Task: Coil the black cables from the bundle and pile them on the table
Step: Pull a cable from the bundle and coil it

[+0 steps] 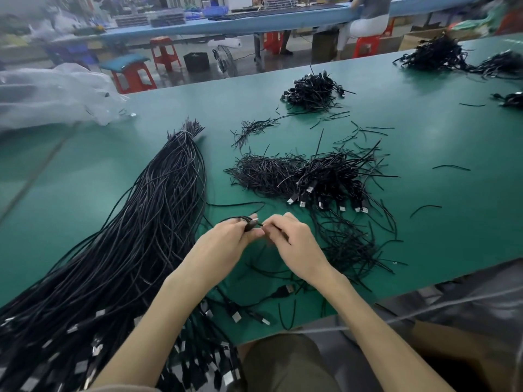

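**One cable wound, fastening in hand**

Over the near middle of the green desk (424,154), the left hand (226,239) grips a small coil (249,222) of black cable with its plug poking out. The right hand (294,241) pinches a thin strand (276,232) just beside it, either a tie or the cable's tail. The long bundle (158,210) lies left, and the pile (334,179) of finished coils lies farther right. The next move, I'd judge, is to cinch the coil and drop it there.

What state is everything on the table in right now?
cable bundle, uncoiled, lying straight on the green table
small coil, wound, held above the table
left hand, grips the small coil
right hand, pinches a thin black strand beside the coil
near pile of coiled cables, heaped, plugs facing the person
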`<state>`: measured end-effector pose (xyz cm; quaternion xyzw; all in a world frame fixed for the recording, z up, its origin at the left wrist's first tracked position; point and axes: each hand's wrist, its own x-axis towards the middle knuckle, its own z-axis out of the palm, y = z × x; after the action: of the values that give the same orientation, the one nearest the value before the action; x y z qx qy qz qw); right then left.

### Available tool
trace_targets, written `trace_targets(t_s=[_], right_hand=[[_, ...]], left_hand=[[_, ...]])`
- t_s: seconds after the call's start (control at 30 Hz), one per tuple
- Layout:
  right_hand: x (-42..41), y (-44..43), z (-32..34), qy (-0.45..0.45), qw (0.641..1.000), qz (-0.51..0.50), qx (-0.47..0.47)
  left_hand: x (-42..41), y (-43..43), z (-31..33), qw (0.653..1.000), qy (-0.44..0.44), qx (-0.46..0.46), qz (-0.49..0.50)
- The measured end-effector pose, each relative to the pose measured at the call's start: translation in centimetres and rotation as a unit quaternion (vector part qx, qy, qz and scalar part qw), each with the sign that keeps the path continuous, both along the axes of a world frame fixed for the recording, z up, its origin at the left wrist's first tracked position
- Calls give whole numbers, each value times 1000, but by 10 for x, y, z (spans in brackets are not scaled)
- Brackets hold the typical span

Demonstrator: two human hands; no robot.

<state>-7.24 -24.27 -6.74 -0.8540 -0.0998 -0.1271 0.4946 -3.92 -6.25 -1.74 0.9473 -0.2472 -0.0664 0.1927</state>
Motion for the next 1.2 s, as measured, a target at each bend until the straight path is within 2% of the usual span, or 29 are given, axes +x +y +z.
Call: trace_targets(t_s=[0.1,0.2,0.27,0.33,0.4,0.47,0.6,0.77,0.87,0.97,1.1,1.2], right_hand=[[-1,0,-1,3,999,29,12],[-1,0,-3,0,999,41,7],[-1,2,-4,0,998,55,-14],[0,2,-5,2,998,65,-27],[2,1,-6,20,998,66,-4],[3,-1,-7,39,997,53,30],[5,0,-7,43,998,29,38],[6,2,-8,46,997,37,45],[6,0,-6,29,998,43,33],[5,1,-5,26,998,30,52],[6,0,-2,21,992,25,120],[5,-2,-2,11,991,21,135]], left_hand=[[-1,-1,-10,994,-10,-107,23],[-3,-6,-13,963,2,-260,73],[-4,-10,-13,914,49,-392,96],[-6,-13,-10,842,137,-513,91],[-10,-16,-5,770,225,-594,69],[-11,-18,2,732,263,-625,69],[-7,-19,13,717,285,-628,98],[-11,-29,10,777,226,-575,123],[-14,-40,5,789,193,-573,111],[-16,-46,-1,774,196,-595,95],[-18,-45,-5,730,272,-625,50],[-16,-37,-6,715,315,-624,18]])
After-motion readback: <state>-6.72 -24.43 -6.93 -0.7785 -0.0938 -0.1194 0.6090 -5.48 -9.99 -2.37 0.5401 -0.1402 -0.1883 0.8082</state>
